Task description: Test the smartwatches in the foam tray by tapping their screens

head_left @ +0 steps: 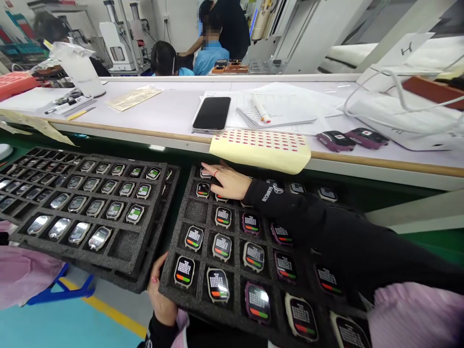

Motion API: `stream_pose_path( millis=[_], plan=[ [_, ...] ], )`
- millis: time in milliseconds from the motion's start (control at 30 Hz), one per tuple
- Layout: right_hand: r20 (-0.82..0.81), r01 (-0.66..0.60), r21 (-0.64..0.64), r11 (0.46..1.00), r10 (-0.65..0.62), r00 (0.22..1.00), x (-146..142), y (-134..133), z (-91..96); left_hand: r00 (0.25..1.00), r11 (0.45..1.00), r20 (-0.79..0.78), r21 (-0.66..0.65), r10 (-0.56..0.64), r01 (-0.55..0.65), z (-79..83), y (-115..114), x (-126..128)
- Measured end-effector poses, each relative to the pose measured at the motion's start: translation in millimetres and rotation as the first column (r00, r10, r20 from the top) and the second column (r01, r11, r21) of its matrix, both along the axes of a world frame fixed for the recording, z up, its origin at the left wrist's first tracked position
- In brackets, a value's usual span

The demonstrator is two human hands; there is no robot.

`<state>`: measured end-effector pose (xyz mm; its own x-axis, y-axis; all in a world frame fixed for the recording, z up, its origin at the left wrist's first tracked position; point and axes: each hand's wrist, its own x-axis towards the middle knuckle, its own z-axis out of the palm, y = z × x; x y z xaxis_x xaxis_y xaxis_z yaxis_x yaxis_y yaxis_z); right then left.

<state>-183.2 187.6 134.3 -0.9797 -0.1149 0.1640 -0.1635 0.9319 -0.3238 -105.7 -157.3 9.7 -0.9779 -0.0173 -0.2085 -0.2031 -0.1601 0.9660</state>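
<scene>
A black foam tray [195,211] lies tilted in front of me, its pockets holding several square watch faces with lit text and red-green bars. Some have pale cases, like the watch [184,271] near the front corner; others are purple, like the watch [257,302] beside them. My left hand [163,295] grips the tray's near left corner, its fingers partly hidden beneath. Reaching across the tray, my right hand [232,182] has its fingers extended and apart at a watch [205,172] in the far left pocket. The black right sleeve hides part of the tray.
Left of my tray stand stacked foam trays [123,244] of watches. A shelf [145,113] runs behind, bearing a phone [212,113], papers with a marker [261,108], and two purple-black devices [335,140]. A yellow sticker sheet [261,150] overhangs its edge. People sit beyond.
</scene>
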Motion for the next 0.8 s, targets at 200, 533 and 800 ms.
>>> stream_pose_path(
  millis=[200, 533, 800],
  plan=[
    [-0.013, 0.025, -0.001, 1.0, -0.025, 1.0, 17.2, 12.2, 11.4, 1.0, 1.0, -0.015, -0.027, -0.007, 0.006, 0.4, -0.7, 0.3],
    [-0.046, 0.157, -0.025, 0.987, -0.158, 0.986, 61.5, 30.5, 7.5, 0.999, 0.999, 0.039, -0.031, -0.036, 0.038, 9.5, -0.3, 0.0],
    [-0.004, 0.113, 0.045, 0.993, -0.113, 0.994, 54.6, 24.6, 3.7, 1.0, 1.0, 0.009, -0.018, -0.025, 0.025, 8.8, 0.4, -0.8]
  ],
)
